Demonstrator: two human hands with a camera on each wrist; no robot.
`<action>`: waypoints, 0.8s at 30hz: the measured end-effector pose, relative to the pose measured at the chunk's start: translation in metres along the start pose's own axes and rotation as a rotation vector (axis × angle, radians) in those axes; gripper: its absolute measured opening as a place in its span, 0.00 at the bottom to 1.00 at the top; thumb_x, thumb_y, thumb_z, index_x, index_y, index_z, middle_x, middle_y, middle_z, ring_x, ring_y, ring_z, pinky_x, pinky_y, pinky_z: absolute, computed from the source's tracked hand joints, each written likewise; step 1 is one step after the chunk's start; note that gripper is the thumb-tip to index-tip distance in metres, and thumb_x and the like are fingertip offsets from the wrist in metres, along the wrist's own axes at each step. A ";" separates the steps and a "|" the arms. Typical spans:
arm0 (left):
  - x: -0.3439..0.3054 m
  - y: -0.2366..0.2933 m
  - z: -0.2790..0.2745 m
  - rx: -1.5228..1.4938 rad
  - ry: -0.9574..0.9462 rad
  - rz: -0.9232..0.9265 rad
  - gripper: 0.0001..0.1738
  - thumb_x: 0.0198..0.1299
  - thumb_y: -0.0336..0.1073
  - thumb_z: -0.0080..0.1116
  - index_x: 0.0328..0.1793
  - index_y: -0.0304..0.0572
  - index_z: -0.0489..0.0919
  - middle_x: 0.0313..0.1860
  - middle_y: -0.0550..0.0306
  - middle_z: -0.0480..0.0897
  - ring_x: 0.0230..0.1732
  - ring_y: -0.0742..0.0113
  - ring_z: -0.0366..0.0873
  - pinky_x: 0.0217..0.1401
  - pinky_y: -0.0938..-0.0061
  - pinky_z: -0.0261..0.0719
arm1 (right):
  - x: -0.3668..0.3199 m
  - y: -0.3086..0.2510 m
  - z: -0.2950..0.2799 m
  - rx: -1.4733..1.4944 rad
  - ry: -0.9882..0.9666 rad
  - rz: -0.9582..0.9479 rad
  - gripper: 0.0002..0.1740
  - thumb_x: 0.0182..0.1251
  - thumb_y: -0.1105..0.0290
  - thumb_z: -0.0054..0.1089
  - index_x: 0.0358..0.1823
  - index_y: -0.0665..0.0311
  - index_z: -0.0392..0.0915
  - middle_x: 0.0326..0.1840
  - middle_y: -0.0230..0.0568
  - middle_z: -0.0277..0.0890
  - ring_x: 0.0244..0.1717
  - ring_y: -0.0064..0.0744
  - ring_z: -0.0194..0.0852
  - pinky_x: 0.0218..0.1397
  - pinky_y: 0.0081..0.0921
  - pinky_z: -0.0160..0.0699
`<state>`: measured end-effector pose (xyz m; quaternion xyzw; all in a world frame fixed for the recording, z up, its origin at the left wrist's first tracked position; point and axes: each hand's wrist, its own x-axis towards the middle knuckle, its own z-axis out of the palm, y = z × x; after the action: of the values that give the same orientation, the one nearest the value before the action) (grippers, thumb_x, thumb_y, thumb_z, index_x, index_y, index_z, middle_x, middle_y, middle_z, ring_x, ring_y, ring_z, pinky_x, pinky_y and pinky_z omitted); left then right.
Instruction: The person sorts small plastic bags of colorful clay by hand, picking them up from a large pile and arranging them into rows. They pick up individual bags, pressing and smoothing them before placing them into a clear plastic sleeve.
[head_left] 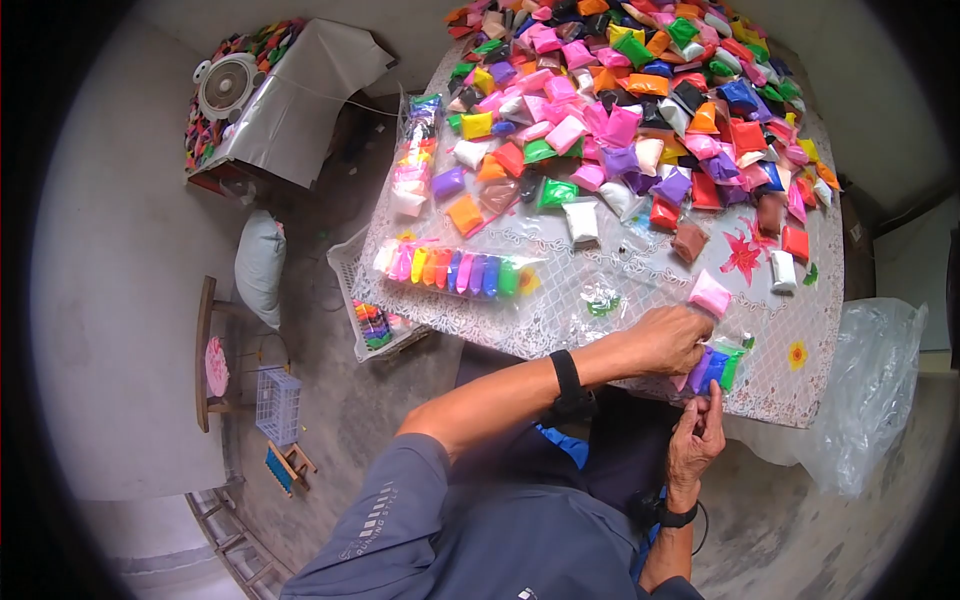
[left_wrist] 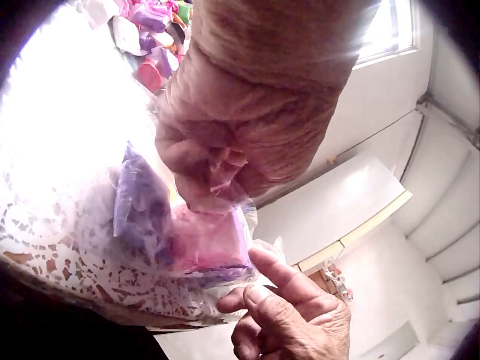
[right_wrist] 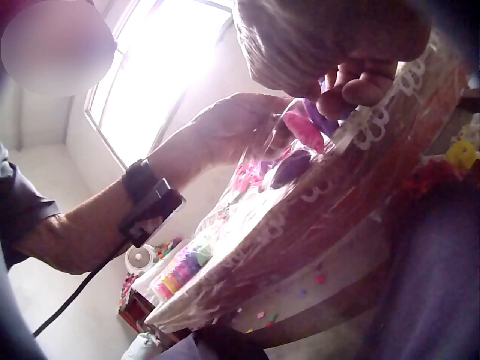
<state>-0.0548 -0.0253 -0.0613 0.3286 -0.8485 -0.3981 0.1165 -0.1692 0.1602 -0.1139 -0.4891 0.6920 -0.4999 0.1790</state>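
Observation:
At the table's near edge, a clear plastic bag [head_left: 722, 366] holds small soft packets in pink, purple, blue and green. My left hand [head_left: 672, 340] is at the bag's left end, its fingers curled over a pink packet [left_wrist: 210, 238] there. From the near side my right hand [head_left: 697, 440] pinches the bag's edge between thumb and forefinger. In the left wrist view a purple packet [left_wrist: 141, 202] lies beside the pink one under the film. Just beyond my left hand lies a loose pink packet [head_left: 710, 294].
A large heap of coloured packets [head_left: 620, 100] covers the table's far side. Left of my hands lies a filled clear bag [head_left: 455, 270] of packets in a row; another filled bag [head_left: 415, 155] is behind it. A white crate [head_left: 350, 270] stands beside the table, and plastic sheeting [head_left: 870, 390] hangs at the right.

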 end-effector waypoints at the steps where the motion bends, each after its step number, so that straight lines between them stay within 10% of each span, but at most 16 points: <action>1: 0.000 0.002 -0.002 0.011 -0.018 -0.016 0.16 0.59 0.38 0.58 0.49 0.37 0.85 0.38 0.35 0.87 0.44 0.35 0.85 0.50 0.46 0.81 | 0.000 0.000 0.000 0.006 0.001 -0.005 0.26 0.76 0.82 0.54 0.74 0.70 0.71 0.35 0.27 0.73 0.24 0.13 0.63 0.29 0.14 0.66; 24: -0.003 -0.004 0.001 -0.053 0.010 0.026 0.16 0.59 0.37 0.58 0.48 0.34 0.84 0.39 0.35 0.86 0.45 0.35 0.84 0.52 0.48 0.79 | 0.002 -0.008 0.002 0.042 0.012 0.097 0.25 0.72 0.84 0.59 0.70 0.72 0.75 0.35 0.32 0.74 0.27 0.20 0.64 0.31 0.20 0.69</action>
<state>-0.0512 -0.0251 -0.0650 0.3161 -0.8413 -0.4173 0.1345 -0.1645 0.1577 -0.1076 -0.4481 0.7053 -0.5078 0.2093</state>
